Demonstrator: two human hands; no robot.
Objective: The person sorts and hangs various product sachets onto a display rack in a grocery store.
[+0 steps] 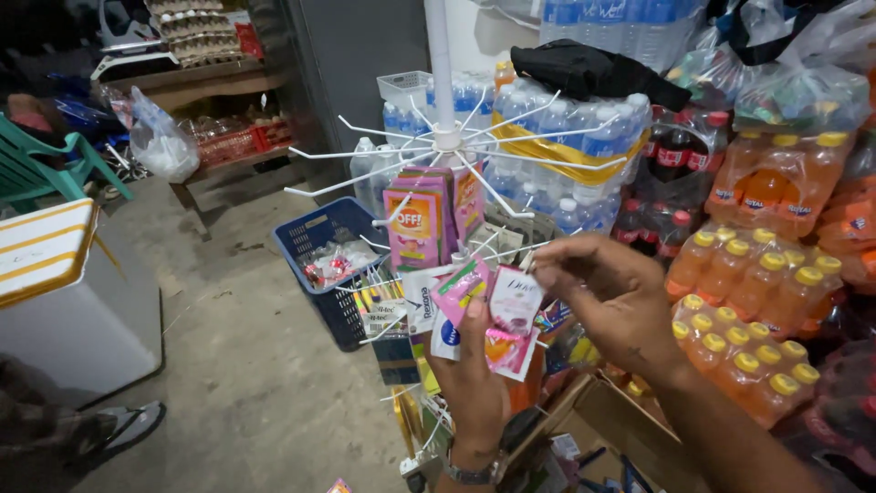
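My left hand [473, 383] is raised at the lower middle, gripping a bunch of small pink and white sachet strips [497, 315]. My right hand [607, 297] is just to the right of them, its fingertips pinched on the top edge of a pale pink sachet [516, 294]. Both hands are in front of a white wire display rack [447, 141] on a pole, with thin prongs sticking out all round. Pink and orange sachets [420, 224] hang from the prongs behind my hands.
Packs of orange drink bottles [748, 301] stand stacked at the right, shrink-wrapped water bottles [566, 128] behind the rack. A blue plastic crate [319, 237] sits on the concrete floor, a white chest with yellow stripes [55, 265] at the left. An open cardboard box [602, 429] lies below my hands.
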